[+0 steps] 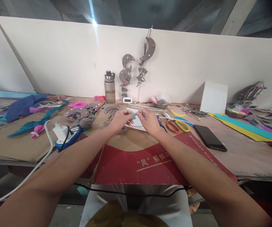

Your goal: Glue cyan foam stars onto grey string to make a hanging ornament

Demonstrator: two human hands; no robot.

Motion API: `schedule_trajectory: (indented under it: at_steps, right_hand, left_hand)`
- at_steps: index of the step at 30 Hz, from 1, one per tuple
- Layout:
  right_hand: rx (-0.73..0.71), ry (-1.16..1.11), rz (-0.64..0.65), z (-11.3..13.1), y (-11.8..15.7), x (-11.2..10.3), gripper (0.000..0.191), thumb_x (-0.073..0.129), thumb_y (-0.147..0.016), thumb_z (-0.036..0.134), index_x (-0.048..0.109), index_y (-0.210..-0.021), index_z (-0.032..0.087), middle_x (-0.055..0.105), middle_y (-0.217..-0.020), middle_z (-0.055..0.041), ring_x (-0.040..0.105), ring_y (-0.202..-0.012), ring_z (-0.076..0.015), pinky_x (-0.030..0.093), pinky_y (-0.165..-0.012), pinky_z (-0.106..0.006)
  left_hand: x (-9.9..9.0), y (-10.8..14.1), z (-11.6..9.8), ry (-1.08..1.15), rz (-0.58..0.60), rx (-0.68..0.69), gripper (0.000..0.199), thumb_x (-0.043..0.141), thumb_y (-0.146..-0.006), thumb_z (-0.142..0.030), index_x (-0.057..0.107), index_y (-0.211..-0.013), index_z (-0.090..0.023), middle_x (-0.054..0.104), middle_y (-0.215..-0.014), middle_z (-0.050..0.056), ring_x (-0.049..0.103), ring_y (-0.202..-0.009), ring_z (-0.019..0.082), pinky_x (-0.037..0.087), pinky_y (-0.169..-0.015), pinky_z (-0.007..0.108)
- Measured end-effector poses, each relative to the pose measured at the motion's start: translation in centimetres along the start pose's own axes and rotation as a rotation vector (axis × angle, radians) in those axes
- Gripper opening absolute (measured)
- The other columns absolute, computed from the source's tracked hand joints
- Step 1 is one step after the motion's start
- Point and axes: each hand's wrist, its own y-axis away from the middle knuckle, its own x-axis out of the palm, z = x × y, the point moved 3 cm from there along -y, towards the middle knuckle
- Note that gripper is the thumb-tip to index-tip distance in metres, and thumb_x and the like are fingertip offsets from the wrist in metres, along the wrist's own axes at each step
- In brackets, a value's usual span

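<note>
In the left hand (123,119) and right hand (148,120), fingertips close together on a small teal piece (134,115); both grips are clamped on it, though the fingers hide much of it and its exact shape is hard to make out. Just beneath, a white sheet (139,124) is partly covered by the hands. A tangle of gray yarn near the left wrist is also partly hidden. Around them on the cardboard-covered tabletop (235,138) are red- and yellow-handled scissors (173,126), a dark phone (210,138), a blue power strip (69,138) and colored felt (27,105). Behind, a bottle (109,88) stands before a pale partition (67,60), where gray crescent ornaments (150,49) hang. Both upper arms are cut off by the frame.
</note>
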Motion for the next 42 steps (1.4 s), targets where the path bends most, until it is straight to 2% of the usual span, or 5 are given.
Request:
schedule_trajectory:
  at_steps: [10,22,27,31,42]
  right_hand:
    - [0.072,-0.194,0.06,-0.9,-0.1,0.8,0.02,0.048,-0.084,0.033,0.06,-0.077,0.019,0.061,-0.072,-0.0005,0.052,-0.068,-0.0137,0.039,-0.064,-0.026]
    - [0.275,-0.454,0.119,-1.7,-0.1,1.6,0.018,0.052,-0.077,0.035,0.054,-0.073,0.018,0.051,-0.064,0.0028,0.042,-0.057,-0.0101,0.034,-0.055,-0.023]
    - [0.323,-0.502,0.127,-1.8,-0.2,1.0,0.021,0.053,-0.077,0.038,0.054,-0.073,0.017,0.049,-0.063,0.0031,0.04,-0.057,-0.0095,0.032,-0.054,-0.023]
    - [0.289,-0.435,0.127,-1.9,-0.2,0.6,0.021,0.051,-0.079,0.038,0.055,-0.077,0.017,0.051,-0.066,0.002,0.042,-0.059,-0.0101,0.033,-0.055,-0.023]
    - [0.085,-0.146,0.146,-0.9,-0.2,0.1,0.009,0.049,-0.08,0.024,0.056,-0.076,0.019,0.054,-0.07,0.0005,0.045,-0.063,-0.0117,0.035,-0.06,-0.024]
  left_hand:
    - [-0.3,0.0,-0.1,-0.054,-0.007,0.036,0.018,0.068,-0.069,-0.031,0.058,-0.068,-0.015,0.044,-0.049,-0.006,0.034,-0.041,0.004,0.022,-0.041,0.017]
    - [-0.2,-0.1,0.3,0.106,0.143,-0.107,0.027,0.073,-0.066,-0.035,0.057,-0.069,-0.014,0.042,-0.045,-0.005,0.031,-0.039,0.003,0.016,-0.039,0.017]
    - [-0.2,0.2,-0.5,0.224,0.171,-0.184,0.03,0.076,-0.063,-0.031,0.059,-0.079,-0.012,0.053,-0.054,0.0,0.045,-0.044,0.006,0.023,-0.037,0.017]
    - [-0.3,0.4,-1.3,0.208,0.147,-0.213,0.032,0.077,-0.062,-0.032,0.061,-0.082,-0.011,0.056,-0.067,0.002,0.054,-0.054,0.009,0.026,-0.037,0.017]
    - [-0.4,0.4,-1.5,0.045,0.147,-0.272,0.027,0.072,-0.067,-0.031,0.063,-0.08,-0.01,0.049,-0.046,-0.003,0.035,-0.037,0.002,0.018,-0.037,0.016]
